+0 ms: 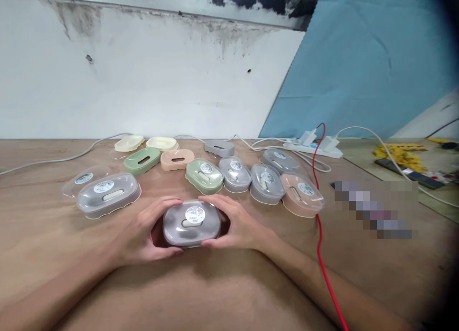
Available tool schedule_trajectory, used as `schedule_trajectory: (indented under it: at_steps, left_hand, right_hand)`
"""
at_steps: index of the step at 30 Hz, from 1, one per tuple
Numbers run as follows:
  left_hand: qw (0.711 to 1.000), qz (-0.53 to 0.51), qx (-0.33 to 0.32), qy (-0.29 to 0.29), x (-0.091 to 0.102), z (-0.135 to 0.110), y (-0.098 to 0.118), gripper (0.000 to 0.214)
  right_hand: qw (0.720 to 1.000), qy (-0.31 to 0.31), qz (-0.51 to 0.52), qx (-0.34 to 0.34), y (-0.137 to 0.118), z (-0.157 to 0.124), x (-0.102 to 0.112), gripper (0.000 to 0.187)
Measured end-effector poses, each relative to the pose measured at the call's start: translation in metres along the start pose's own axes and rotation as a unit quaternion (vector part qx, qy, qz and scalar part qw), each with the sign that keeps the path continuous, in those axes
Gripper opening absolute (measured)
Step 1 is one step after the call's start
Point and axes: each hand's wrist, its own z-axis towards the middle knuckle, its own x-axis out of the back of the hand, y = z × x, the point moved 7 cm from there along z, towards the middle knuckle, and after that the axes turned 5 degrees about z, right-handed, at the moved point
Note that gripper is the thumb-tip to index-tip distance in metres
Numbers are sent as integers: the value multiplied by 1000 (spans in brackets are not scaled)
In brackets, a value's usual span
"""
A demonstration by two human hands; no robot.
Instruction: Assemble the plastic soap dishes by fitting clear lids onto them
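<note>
Between my hands is a grey oval soap box with a clear lid, a round white sticker and a pale slot in its middle. My left hand grips its left end, with fingers at the far edge and thumb at the near edge. On the other end, my right hand holds it in the same way. Just beyond stand a green lidded box, grey lidded boxes and a pink lidded box. Another grey lidded box lies left of my left hand.
Farther back lie a green tray, a pink tray and cream pieces. A loose clear lid is at the left. The red cable crosses my right forearm; a power strip sits by the wall.
</note>
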Motion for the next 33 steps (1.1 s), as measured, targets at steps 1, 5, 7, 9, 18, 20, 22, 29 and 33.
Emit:
schedule_trajectory:
  at_steps: [1,5,7,9,18,20,22,29,33]
  left_hand:
    - [1000,-3,2,0,0,0,0,87]
    - [1000,-18,23,-6,0,1,-2,82]
    - [999,-19,31,-9,1,1,-3,80]
    - [999,-17,35,-9,1,1,-3,79]
    - [1000,7,16,9,4,4,-1,80]
    - [1000,11,11,11,6,5,0,78]
    - [1000,15,18,9,7,6,0,74]
    - [999,37,24,-2,6,7,-3,75]
    - [997,76,23,12,3,4,-9,79]
  right_hand:
    - [1000,0,1,1,0,0,0,97]
    - [1000,6,11,-2,2,1,2,100]
    - [1000,8,15,-1,3,2,2,100]
    - [1000,12,20,2,4,2,2,98]
    - [1000,8,7,6,4,1,-1,104]
    - [1000,2,-2,-1,5,0,-3,108]
    - [1000,-4,-15,-2,5,1,-5,111]
    - [999,-20,-21,18,0,4,-7,104]
    - [999,-4,-6,35,0,5,-5,89]
